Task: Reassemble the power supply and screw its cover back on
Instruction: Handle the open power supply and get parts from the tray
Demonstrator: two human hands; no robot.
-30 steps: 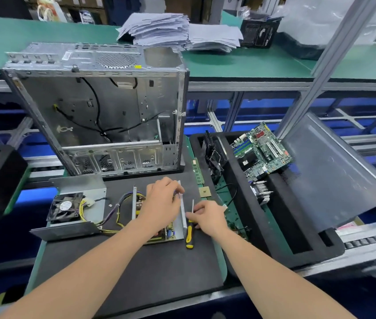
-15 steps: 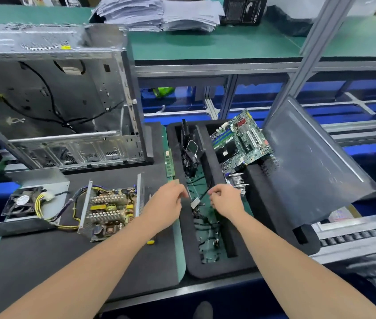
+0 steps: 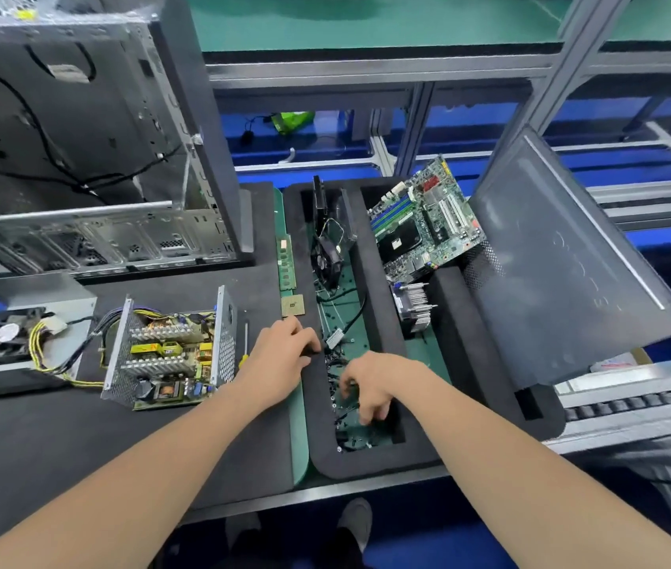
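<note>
The opened power supply [image 3: 169, 351] lies on the black mat at left, its circuit board and heat sinks bare. Yellow wires tie it to its grey cover [image 3: 26, 318], which carries the fan at far left. A yellow-handled screwdriver [image 3: 245, 342] lies just right of the supply. My left hand [image 3: 284, 355] rests on the left wall of the black foam tray [image 3: 370, 457], fingers curled over its edge. My right hand [image 3: 370, 384] reaches down into the tray's long slot, fingertips among several small screws [image 3: 342, 420] and black cables; what they pinch is hidden.
An empty computer case [image 3: 91, 158] stands at the back left. A RAM stick [image 3: 285, 262] and a CPU chip [image 3: 292, 305] lie between mat and tray. The tray also holds a fan [image 3: 327, 260], motherboard [image 3: 424, 223], heat sink [image 3: 415, 310] and a grey side panel [image 3: 571, 260].
Both hands left the power supply and screwdriver and moved right to the foam tray. The right hand has dropped deeper into the slot, and the view has swung right and down.
</note>
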